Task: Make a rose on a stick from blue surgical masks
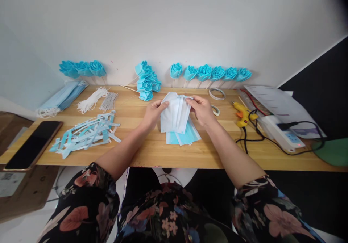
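My left hand (153,113) and my right hand (201,109) both pinch the top edges of a white pleated face mask (175,114), held slightly lifted above the wooden table (152,150). Under it lie a few more mask pieces, blue side up (187,136). Fingers of both hands are closed on the mask's upper corners.
A pile of cut blue-and-white strips (87,133), white ear loops (91,100), wire strips (108,101), stacked masks (63,96) and a phone (34,143) lie left. Blue fabric roses (146,80) line the wall. Tape rolls (217,93), a yellow glue gun (243,112) and a power strip (282,134) sit right.
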`<state>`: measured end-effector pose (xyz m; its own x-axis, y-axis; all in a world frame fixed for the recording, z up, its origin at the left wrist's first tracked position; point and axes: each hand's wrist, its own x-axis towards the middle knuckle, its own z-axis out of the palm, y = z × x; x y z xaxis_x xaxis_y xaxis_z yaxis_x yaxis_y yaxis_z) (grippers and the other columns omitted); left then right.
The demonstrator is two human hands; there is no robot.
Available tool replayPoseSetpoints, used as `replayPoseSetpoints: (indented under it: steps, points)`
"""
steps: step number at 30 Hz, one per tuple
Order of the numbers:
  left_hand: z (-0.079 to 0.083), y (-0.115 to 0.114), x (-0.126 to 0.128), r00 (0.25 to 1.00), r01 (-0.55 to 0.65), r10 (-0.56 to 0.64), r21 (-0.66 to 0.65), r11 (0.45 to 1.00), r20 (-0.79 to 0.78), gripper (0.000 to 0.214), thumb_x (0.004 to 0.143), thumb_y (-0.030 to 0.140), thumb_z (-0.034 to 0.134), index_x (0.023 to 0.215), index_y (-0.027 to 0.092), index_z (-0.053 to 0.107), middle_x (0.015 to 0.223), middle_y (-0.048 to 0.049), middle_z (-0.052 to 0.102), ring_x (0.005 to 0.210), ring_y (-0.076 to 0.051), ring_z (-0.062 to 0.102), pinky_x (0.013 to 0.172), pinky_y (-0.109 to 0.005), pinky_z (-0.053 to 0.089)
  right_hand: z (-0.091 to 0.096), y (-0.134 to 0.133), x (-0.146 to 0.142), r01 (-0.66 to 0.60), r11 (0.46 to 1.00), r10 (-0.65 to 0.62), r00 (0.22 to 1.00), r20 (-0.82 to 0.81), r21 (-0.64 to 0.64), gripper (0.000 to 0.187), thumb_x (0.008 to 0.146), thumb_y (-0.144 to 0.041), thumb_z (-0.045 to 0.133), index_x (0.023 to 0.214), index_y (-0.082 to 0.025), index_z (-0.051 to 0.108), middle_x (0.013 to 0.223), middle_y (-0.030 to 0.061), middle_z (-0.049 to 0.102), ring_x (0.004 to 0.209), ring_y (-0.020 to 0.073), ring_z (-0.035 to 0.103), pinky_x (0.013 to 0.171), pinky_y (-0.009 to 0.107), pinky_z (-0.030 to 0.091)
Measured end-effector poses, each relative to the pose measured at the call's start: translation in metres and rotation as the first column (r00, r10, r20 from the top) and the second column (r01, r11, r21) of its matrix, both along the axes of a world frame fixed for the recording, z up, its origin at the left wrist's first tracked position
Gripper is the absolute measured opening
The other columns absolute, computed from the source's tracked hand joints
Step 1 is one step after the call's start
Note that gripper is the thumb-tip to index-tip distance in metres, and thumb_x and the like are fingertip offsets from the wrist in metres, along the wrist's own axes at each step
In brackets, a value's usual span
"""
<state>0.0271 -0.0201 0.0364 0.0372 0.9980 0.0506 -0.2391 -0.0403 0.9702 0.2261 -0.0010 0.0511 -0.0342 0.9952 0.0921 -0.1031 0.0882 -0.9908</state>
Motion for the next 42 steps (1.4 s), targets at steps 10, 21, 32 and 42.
replayPoseSetpoints:
  steps: [10,21,32,42]
  points:
    - [0.01,-0.003,0.002,0.985,-0.009,0.032,-0.133,0.991,0.171,0.036,0.067,0.042,0.088,0.068,0.017,0.061,0.064,0.0019,0.063,0.056,-0.011,0.054,0.055,-0.023,0.04,0.001,0.001,0.001,-0.013,0.999,0.012,1.0,-0.026,-0.029,0.027,0.063,-0.044,0.082,0.07,-0.021,0.07,0.065,-0.0019,0.065,0.06,0.0126,0.055,0.057,0.026,0.046]
    - [0.001,0.001,0.002,0.987,0.062,-0.036,-0.163,0.985,0.158,0.039,0.073,0.05,0.085,0.073,0.016,0.067,0.067,-0.0023,0.068,0.058,-0.014,0.06,0.056,-0.026,0.042,0.003,-0.002,0.001,-0.025,0.998,0.025,1.0,-0.01,-0.055,0.034,0.061,-0.049,0.085,0.066,-0.02,0.067,0.058,-0.0045,0.053,0.056,0.0101,0.045,0.051,0.024,0.035]
    - [0.002,-0.002,0.003,0.986,0.11,-0.089,-0.149,0.983,0.142,0.051,0.064,0.052,0.091,0.093,0.014,0.074,0.085,-0.0086,0.078,0.078,-0.023,0.072,0.075,-0.034,0.055,-0.005,-0.003,-0.001,-0.134,0.99,0.138,0.985,0.1,-0.043,0.047,0.065,-0.062,0.084,0.06,-0.02,0.062,0.055,-0.0044,0.051,0.054,0.0104,0.045,0.052,0.026,0.035]
    - [0.002,-0.005,0.004,0.971,0.172,-0.133,-0.197,0.965,0.199,0.043,0.067,0.053,0.089,0.08,0.015,0.073,0.078,-0.0099,0.077,0.07,-0.023,0.071,0.067,-0.033,0.055,0.001,-0.006,-0.002,-0.104,0.994,0.103,0.995,-0.008,-0.023,0.049,0.063,-0.065,0.084,0.063,-0.021,0.061,0.061,-0.0042,0.051,0.058,0.0109,0.046,0.056,0.026,0.04]
